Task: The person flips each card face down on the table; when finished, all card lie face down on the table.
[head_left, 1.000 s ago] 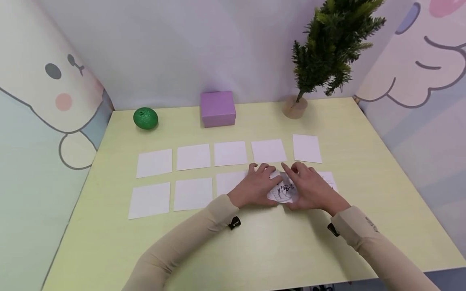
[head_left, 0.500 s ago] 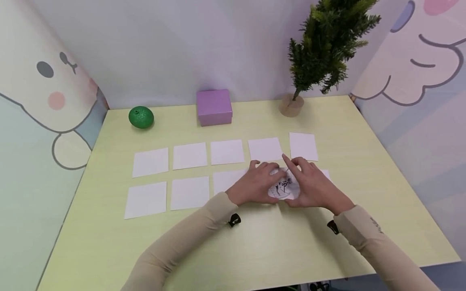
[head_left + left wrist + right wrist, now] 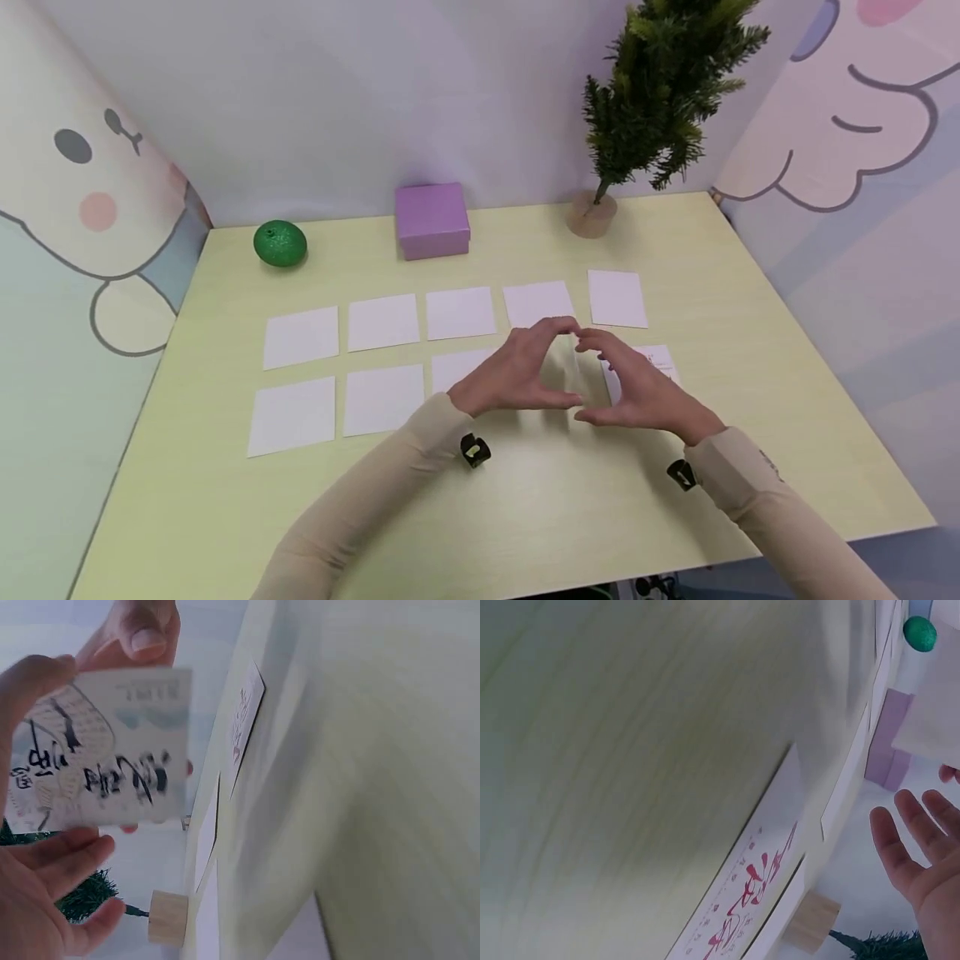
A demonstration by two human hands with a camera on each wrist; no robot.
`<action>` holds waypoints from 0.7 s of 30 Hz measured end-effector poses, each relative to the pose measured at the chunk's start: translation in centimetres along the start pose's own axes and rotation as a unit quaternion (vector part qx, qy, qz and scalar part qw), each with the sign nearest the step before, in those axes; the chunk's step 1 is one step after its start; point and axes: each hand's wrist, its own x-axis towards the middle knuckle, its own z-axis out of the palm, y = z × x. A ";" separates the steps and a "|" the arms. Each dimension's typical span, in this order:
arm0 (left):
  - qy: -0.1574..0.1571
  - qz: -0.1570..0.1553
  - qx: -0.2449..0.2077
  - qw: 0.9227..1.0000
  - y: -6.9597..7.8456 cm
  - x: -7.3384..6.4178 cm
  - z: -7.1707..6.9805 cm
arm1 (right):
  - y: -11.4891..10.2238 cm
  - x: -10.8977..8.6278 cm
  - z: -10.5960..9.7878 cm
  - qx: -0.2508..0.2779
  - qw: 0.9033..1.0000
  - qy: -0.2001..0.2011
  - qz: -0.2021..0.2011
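Observation:
A white card (image 3: pixel 150 735) with black handwriting and a line drawing stands on edge between my two hands. The head view sees it nearly edge-on; its plain back (image 3: pixel 934 705) shows in the right wrist view. My left hand (image 3: pixel 521 371) holds it with thumb and fingers at opposite edges. From the other side my right hand (image 3: pixel 645 387) also holds it, thumb low and index finger high, its other fingers spread. Just beneath the right hand lies a card with red writing (image 3: pixel 660 360). A blank-side-up card (image 3: pixel 453 367) lies partly behind my left hand.
Several blank-side-up cards lie in two rows, including a lower-left card (image 3: pixel 292 417) and an upper-right card (image 3: pixel 617 298). Behind them stand a green ball-like object (image 3: pixel 281 244), a purple box (image 3: pixel 432 221) and a small artificial tree (image 3: pixel 648 100) on a wooden base.
The card between my hands has turned from showing its written face in the head view to standing edge-on. My fingers have shifted to its edges, and the red-written card is more exposed.

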 end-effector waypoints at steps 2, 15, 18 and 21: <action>0.008 -0.002 -0.020 1.000 0.1 -0.2 0.0 | 0.0 0.3 0.2 0.013 1.000 0.002 -0.018; -0.043 -0.076 0.092 0.992 -1.4 -1.4 -1.2 | 1.0 1.8 -1.3 -0.056 0.996 -0.065 0.004; -0.111 -0.098 0.132 0.980 -1.9 -1.3 -1.2 | 1.8 2.1 -1.0 -0.070 0.993 -0.094 0.023; -0.156 -0.115 0.156 0.969 -2.3 -1.2 -0.9 | 2.3 2.5 -0.5 -0.080 0.989 -0.121 0.039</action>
